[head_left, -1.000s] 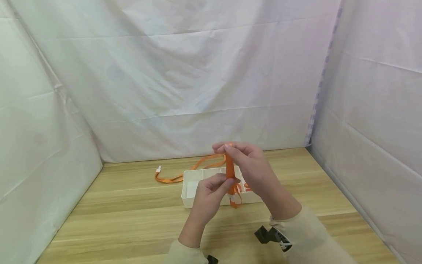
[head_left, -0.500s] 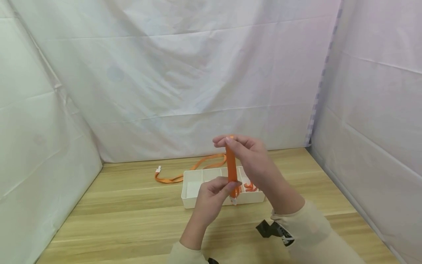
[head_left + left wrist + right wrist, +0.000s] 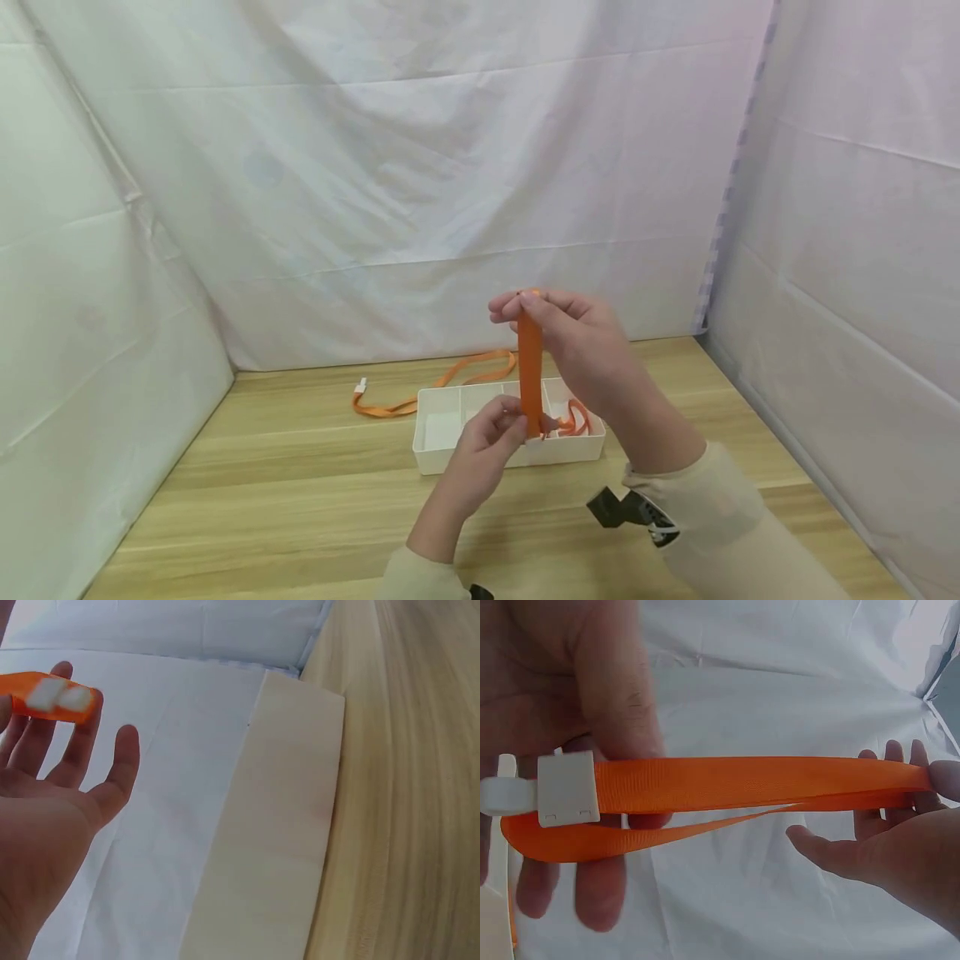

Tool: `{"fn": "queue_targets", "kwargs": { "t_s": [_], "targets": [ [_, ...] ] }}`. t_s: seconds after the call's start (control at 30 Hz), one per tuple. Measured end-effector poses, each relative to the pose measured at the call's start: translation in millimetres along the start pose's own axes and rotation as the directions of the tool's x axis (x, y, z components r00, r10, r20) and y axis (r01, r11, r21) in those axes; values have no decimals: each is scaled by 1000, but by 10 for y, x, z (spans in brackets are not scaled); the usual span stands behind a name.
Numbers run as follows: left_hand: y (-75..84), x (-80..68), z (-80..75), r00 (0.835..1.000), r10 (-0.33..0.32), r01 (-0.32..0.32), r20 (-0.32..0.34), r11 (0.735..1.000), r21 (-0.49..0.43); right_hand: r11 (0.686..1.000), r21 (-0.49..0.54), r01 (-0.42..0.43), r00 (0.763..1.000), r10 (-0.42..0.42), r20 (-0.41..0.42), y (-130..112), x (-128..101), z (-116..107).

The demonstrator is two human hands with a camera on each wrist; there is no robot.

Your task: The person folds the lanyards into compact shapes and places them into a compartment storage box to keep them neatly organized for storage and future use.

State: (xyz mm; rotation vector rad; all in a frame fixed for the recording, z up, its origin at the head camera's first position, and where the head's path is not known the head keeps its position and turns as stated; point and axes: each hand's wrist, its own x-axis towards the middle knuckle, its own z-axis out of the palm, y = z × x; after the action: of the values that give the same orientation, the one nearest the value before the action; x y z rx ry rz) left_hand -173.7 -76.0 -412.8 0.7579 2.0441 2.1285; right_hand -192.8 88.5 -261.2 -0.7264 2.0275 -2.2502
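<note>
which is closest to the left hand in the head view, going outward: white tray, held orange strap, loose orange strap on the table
1. held orange strap, pinched at the left hand.
2. white tray, just behind the hand.
3. loose orange strap, on the table behind the tray, far left.

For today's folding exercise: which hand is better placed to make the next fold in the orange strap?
Probably the left hand: it pinches the orange strap at its lower end, just above the white divided box, while the right hand pinches the top fold, holding it taut.
</note>
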Motion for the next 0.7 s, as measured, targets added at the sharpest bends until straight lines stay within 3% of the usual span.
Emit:
{"fn": "queue_targets", "kwargs": {
  "t_s": [0.13, 0.33, 0.5, 0.6, 0.7],
  "targets": [
    [-44, -8, 15, 998, -36, 35, 48, 999, 11, 999, 39, 24, 999, -25, 22, -47, 22, -7],
    [-86, -13, 33, 996, -89, 90, -27, 994, 60, 997, 67, 37, 999, -39, 29, -123, 37, -10],
    [-157, -15, 10, 1000, -26, 26, -18, 999, 27, 996, 66, 56, 997, -59, 41, -157, 29, -30],
    [-198, -30, -6, 1000, 31, -31, -3, 997, -68, 996, 75, 55, 998, -58, 39, -179, 26, -43],
    [-221, -58, -19, 995, 95, -94, -1, 978, -186, 996, 72, 54, 998, -56, 29, -204, 30, -50]
  ]
}}
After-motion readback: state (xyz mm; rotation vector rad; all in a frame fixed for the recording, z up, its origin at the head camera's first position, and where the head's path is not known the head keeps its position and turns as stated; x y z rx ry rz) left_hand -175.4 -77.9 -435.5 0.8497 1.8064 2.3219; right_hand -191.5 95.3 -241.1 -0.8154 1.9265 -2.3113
